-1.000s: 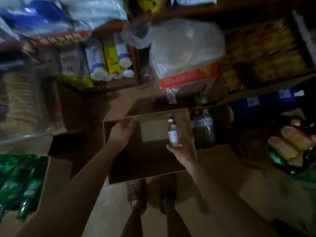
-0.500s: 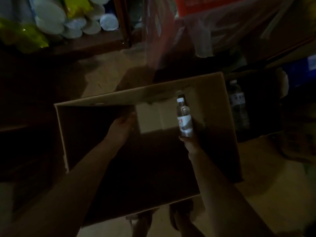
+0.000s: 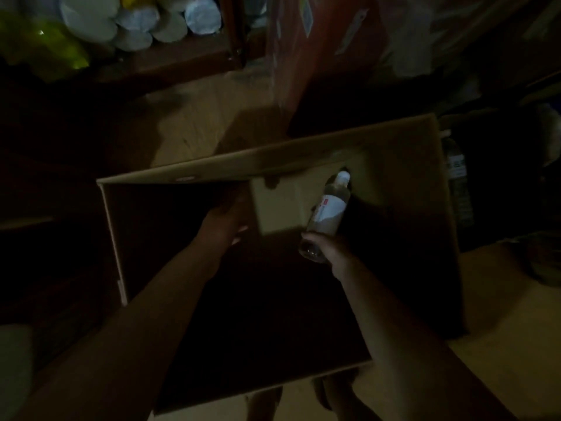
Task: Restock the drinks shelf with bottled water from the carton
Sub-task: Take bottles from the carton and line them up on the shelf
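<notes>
An open brown carton (image 3: 273, 165) fills the middle of the dim view, its inside mostly in shadow. My right hand (image 3: 329, 253) grips the base of a small clear water bottle (image 3: 329, 208) with a white cap and white label, tilted up and to the right inside the carton. My left hand (image 3: 226, 224) reaches into the carton at its left-centre; its fingers are in shadow and I cannot tell whether it holds anything. Another water bottle (image 3: 458, 183) stands just outside the carton's right wall.
A wooden shelf (image 3: 170, 60) at the top left carries white rolls and a yellow packet. A red-brown box (image 3: 321, 41) under plastic wrap hangs over the carton's far side. Bare tan floor (image 3: 194, 123) shows beyond the carton. My feet show below its near edge.
The view has dropped closer over the carton. The bottle in my right hand has tilted to the right. My left hand moved off the carton's rim and down inside it.
</notes>
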{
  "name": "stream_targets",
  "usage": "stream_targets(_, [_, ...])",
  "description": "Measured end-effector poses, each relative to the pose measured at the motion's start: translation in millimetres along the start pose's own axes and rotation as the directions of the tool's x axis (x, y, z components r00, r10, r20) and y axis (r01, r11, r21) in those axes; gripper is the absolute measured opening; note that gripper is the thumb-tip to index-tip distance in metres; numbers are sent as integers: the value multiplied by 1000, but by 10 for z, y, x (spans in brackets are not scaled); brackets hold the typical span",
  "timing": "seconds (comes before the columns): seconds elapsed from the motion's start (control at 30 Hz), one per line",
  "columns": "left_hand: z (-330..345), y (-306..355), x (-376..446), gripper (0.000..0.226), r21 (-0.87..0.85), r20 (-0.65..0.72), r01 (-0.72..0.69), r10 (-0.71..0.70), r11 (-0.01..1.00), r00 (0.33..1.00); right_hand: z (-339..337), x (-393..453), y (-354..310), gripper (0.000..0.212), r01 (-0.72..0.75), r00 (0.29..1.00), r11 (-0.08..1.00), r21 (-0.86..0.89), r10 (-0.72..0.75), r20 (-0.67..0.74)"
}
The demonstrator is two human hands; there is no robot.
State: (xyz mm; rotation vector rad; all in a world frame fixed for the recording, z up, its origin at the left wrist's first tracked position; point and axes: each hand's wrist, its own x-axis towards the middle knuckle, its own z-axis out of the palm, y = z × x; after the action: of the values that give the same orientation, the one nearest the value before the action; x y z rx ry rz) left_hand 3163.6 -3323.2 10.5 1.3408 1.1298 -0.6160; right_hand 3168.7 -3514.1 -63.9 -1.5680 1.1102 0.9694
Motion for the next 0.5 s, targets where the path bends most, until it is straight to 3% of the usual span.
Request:
stream_targets(0.27, [-201,479,-1022,8,32,38,11,-12,999,999,-400,-1406,-194,36,-248,956,916,315,178,233])
stream_targets(0.33, [-243,613,-1228,10,29,42,36,-37,999,998,-518,-1860,-214,46,-299,932,885,357,192,307])
stream_targets(0.4, [-277,755,-1459,17,52,50,69,-72,996,996,-629,-2269,-238,63,-335,910,848,410,177,376])
stream_targets(0.5, [-330,913,-1833,53,119,122,129,-144,984,982,-778,-2833,-321,64,-366,867,807,464,114,485])
